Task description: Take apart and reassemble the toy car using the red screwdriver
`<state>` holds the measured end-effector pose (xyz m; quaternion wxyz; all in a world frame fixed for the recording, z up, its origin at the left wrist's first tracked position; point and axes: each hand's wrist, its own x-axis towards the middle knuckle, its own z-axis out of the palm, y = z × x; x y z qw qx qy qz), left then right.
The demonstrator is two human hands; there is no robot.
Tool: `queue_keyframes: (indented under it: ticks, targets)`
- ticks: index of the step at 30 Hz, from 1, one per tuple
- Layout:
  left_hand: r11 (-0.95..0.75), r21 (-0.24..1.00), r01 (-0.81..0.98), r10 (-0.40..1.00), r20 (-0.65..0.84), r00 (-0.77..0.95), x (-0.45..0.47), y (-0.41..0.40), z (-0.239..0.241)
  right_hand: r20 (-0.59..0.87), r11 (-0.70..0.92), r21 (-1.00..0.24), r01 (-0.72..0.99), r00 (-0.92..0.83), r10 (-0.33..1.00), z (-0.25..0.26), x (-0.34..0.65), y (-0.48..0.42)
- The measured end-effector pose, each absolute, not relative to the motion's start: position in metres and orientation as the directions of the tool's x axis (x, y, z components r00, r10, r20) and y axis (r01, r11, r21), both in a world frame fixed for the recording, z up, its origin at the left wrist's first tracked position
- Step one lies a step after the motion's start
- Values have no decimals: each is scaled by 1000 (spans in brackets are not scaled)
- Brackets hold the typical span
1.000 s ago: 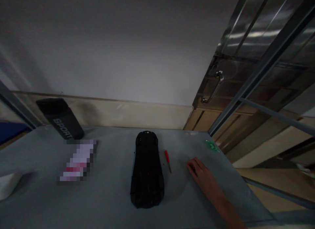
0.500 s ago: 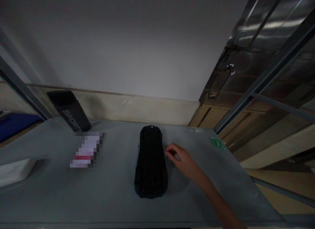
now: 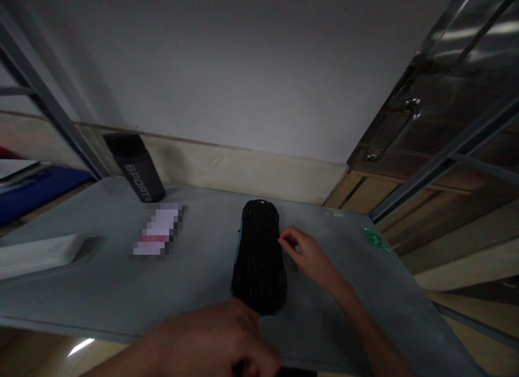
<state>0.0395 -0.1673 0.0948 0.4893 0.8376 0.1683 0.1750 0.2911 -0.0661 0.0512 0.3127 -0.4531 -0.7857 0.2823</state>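
A black toy car (image 3: 259,258) lies lengthwise in the middle of the grey table (image 3: 101,296), seemingly upside down. My right hand (image 3: 310,258) rests on the table just right of the car, its fingers curled and thumb and forefinger pinched close to the car's side. Whatever they hold is hidden. My left hand (image 3: 211,339) shows at the bottom edge, back up and blurred, just short of the car's near end. Its fingers are not clear.
A dark bottle marked SPORT (image 3: 138,169) stands at the back left. A blurred-out flat item (image 3: 158,231) lies near it, a white box (image 3: 36,252) at the left edge. A small green piece (image 3: 375,239) sits at the far right corner. A metal door with a handle (image 3: 399,125) is to the right.
My right hand slid left from the open table to the car's side, over the spot where a red screwdriver lay. My left hand has come into view at the bottom.
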Motion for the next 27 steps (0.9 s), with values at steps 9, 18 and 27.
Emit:
queue_keyframes:
  ticks: [9, 18, 27]
  targets:
    - [-287, 935, 207, 958, 275, 87, 1, -7, 64, 113, 344, -786, 514, -428, 897, 51, 292, -52]
    - [-137, 981, 139, 987, 124, 103, -12, 7, 12, 67, 267, -850, 454, -411, 909, 49, 290, -55]
    - [-77, 994, 73, 942, 49, 331, -3, -5, 18, 84, 240, -885, 399, -369, 926, 43, 291, -57]
